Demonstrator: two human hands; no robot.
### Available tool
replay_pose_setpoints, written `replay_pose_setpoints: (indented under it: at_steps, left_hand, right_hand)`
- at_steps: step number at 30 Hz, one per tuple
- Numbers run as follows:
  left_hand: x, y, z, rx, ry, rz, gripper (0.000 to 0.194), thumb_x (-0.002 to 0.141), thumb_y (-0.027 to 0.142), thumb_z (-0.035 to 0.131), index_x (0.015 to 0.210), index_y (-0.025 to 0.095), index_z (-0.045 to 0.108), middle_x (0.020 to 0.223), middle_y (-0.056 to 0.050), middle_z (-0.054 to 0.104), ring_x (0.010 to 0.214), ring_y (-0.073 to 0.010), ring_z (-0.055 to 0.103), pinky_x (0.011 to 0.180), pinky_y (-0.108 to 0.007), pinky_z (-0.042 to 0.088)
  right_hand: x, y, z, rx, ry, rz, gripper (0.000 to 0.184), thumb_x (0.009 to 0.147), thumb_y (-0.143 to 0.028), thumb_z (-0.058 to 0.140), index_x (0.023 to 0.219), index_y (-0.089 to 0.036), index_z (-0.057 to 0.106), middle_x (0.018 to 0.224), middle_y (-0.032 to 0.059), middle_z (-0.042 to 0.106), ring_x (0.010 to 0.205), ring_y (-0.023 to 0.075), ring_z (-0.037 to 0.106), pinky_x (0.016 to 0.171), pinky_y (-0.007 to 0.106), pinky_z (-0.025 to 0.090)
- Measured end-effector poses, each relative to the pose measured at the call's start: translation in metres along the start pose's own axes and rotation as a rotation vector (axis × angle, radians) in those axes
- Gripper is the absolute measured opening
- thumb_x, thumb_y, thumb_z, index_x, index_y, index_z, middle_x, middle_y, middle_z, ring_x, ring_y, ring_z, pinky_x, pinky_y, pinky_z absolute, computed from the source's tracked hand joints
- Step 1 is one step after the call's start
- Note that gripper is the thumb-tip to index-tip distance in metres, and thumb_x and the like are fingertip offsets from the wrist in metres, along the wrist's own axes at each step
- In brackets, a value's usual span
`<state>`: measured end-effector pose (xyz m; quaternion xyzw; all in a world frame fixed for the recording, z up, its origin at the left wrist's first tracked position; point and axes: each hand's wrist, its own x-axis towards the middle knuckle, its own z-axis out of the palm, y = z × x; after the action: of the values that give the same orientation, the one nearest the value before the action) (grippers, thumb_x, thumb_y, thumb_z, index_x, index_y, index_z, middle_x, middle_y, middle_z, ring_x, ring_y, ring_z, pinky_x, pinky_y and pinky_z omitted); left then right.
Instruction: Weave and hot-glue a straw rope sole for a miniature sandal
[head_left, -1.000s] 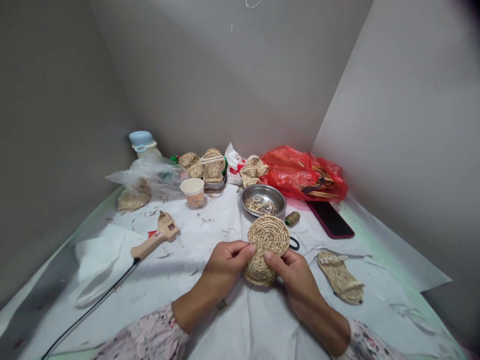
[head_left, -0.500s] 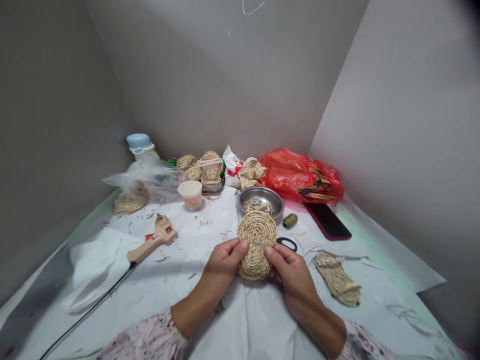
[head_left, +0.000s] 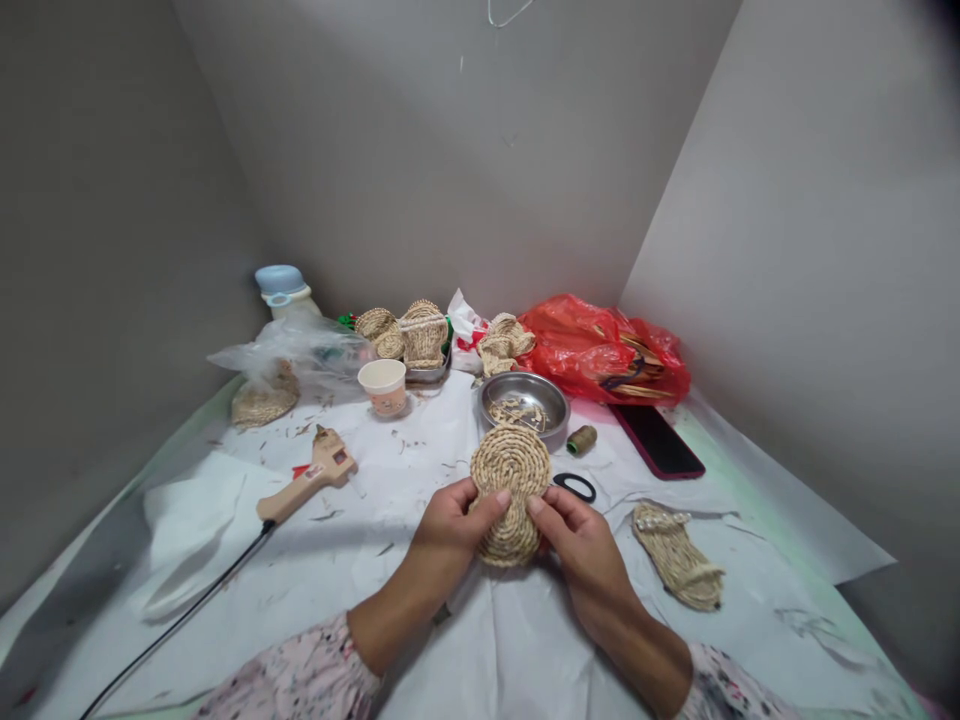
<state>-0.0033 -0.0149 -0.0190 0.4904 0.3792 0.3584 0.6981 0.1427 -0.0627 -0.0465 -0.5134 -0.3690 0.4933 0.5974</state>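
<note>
Between my two hands is a coiled straw-rope piece (head_left: 511, 465), shaped like a figure eight with a wider upper round. My left hand (head_left: 457, 525) grips its left side at the waist, thumb lying across the front. On the right edge, my right hand (head_left: 574, 530) pinches it with the thumb in front and fingers behind. The piece is held upright above the paper-covered table. Just beyond it sits a steel bowl (head_left: 540, 390) with straw scraps inside. Black scissor handles (head_left: 576, 488) show beside my right hand; the blades are hidden.
A hot glue gun (head_left: 311, 482) with a cord lies left. Behind are a paper cup (head_left: 384, 388), woven straw pieces (head_left: 424, 338) and a red plastic bag (head_left: 577, 345). At right are a thread spool (head_left: 582, 440), a phone (head_left: 660, 442) and a small woven piece (head_left: 679, 558).
My left thumb has slid right, further across the front of the straw piece. The piece has shifted slightly left and down. My right hand keeps its pinch.
</note>
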Motion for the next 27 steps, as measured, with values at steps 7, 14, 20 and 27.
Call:
replay_pose_setpoints:
  at_steps: [7,14,20,27]
  left_hand:
    - [-0.003,0.002,0.006,0.029,0.004,-0.063,0.034,0.064,0.039,0.079,0.079,0.01,0.072,0.071,-0.007,0.07,0.065,-0.0169,0.06,0.066,-0.03,0.047]
    - [-0.005,0.01,0.004,0.015,0.03,0.039,0.034,0.067,0.04,0.078,0.086,0.013,0.07,0.08,-0.007,0.069,0.075,-0.0197,0.061,0.073,-0.032,0.047]
    - [-0.004,0.01,-0.003,0.048,0.06,0.073,0.028,0.074,0.041,0.072,0.078,0.014,0.067,0.072,-0.005,0.065,0.073,-0.0196,0.058,0.068,-0.032,0.045]
    - [-0.006,0.009,-0.002,0.019,0.086,0.064,0.027,0.073,0.041,0.072,0.075,0.015,0.064,0.069,-0.004,0.062,0.069,-0.0188,0.058,0.064,-0.03,0.045]
  right_hand:
    - [-0.005,-0.005,-0.001,0.057,-0.012,0.031,0.035,0.076,-0.045,0.075,0.097,-0.017,0.072,0.085,0.0044,0.073,0.082,0.0224,0.063,0.076,0.032,0.05]
    - [-0.005,-0.004,-0.001,0.072,-0.079,0.063,0.038,0.074,-0.044,0.076,0.098,-0.015,0.074,0.083,0.006,0.073,0.077,0.0231,0.064,0.073,0.034,0.052]
    - [-0.012,-0.013,0.004,-0.02,-0.178,0.049,0.026,0.074,-0.038,0.076,0.087,-0.016,0.075,0.089,0.005,0.072,0.08,0.0208,0.063,0.073,0.03,0.05]
    - [-0.014,-0.017,0.008,-0.035,-0.201,0.029,0.026,0.075,-0.038,0.075,0.088,-0.016,0.075,0.088,0.0048,0.07,0.082,0.0209,0.061,0.075,0.031,0.049]
